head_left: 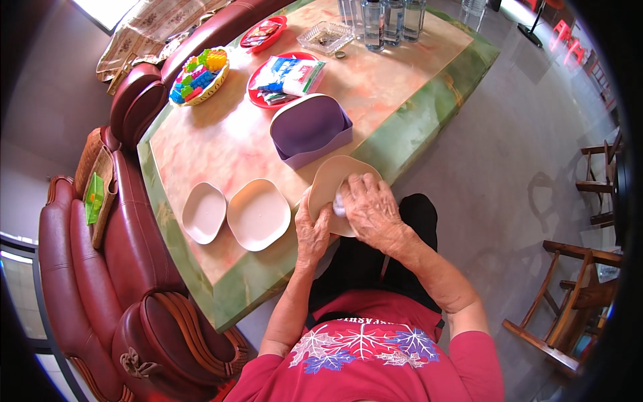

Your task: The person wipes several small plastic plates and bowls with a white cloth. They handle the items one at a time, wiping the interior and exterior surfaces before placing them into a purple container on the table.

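grey tiled floor (495, 167) runs along the person's right; a dark red leather sofa (100, 268) lines the left side of a long table (221, 144) with a pink marbled top and green marbled border. wooden chairs (569, 315) stand on the floor at the right, well apart from the table.

nearest: red sleeves and dark trousers at the lower edge. left hand (312, 231), fingers curled around the lower edge of a beige plate (328, 181), gripping it from beneath. right hand (372, 208), fingers spread fairly wide and pressed flat on the plate's face, with a small white-and-blue cloth or pad (339, 204) under them; what it is exactly cannot be told.

beige plate: held at the near table edge, over the green border, tilted up on its rim with its face turned toward the person and to the right. rounded-oblong shape; long axis runs from lower right to upper left, its top leaning toward the table's middle.

next, on the tabletop to the left: two more beige dishes lying flat, a larger one (258, 214) just beside a smaller one (203, 212).

beyond the held plate: purple plastic holder (309, 128), open side up.

farther: red plate with packets (284, 79); bowl of coloured building blocks (199, 76) near the sofa edge; second red dish (263, 33); clear glass tray (325, 37); clear bottles (385, 20) at the far end.
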`<state>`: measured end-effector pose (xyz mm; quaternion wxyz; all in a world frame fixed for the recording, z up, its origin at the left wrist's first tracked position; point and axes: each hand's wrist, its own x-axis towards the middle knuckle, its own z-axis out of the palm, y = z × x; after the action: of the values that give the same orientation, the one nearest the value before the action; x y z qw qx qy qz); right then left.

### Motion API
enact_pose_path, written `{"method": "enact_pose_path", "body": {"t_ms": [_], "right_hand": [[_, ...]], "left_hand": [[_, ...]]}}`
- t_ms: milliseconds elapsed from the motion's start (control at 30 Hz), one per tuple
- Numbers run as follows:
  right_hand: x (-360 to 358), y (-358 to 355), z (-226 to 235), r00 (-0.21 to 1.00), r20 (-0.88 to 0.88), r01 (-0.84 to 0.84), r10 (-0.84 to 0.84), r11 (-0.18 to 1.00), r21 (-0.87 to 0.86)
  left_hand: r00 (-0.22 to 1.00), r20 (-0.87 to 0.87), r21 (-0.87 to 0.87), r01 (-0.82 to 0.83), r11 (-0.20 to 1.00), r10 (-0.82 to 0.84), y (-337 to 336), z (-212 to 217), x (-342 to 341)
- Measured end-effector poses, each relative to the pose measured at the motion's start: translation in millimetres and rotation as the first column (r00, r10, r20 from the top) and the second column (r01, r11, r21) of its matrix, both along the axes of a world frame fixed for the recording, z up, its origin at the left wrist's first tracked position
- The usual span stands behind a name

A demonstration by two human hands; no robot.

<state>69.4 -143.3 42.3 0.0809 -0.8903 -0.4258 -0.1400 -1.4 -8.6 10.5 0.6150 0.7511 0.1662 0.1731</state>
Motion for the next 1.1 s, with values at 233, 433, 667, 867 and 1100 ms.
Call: {"method": "enact_pose_path", "body": {"t_ms": [233,433,667,867,1100], "right_hand": [[-17.0,-37.9,10.3,0.929,-0.303,-0.217,0.210,0.976,0.012],[-10.6,-30.0,-4.0,0.985,-0.172,-0.028,0.024,0.999,-0.018],[2.0,2.3,-14.2,0.992,-0.008,-0.123,0.127,0.971,0.206],[24.9,20.8,-17.3,0.985,0.147,-0.124,0.088,0.958,0.257],[15.8,-5.2,-12.0,0.984,0.128,0.116,-0.123,0.992,0.056]], "left_hand": [[0.994,0.089,-0.045,-0.058,0.997,0.062,-3.7,-5.9,1.1],[0.999,0.036,-0.036,-0.034,0.999,0.035,-5.8,2.8,0.9],[0.998,-0.016,0.067,0.054,0.996,-0.053,3.8,-0.1,-2.1],[0.992,-0.102,0.039,0.080,0.996,-0.076,4.4,12.4,0.2],[0.998,-0.038,-0.006,0.040,0.999,-0.040,4.3,-1.2,2.4]]}}
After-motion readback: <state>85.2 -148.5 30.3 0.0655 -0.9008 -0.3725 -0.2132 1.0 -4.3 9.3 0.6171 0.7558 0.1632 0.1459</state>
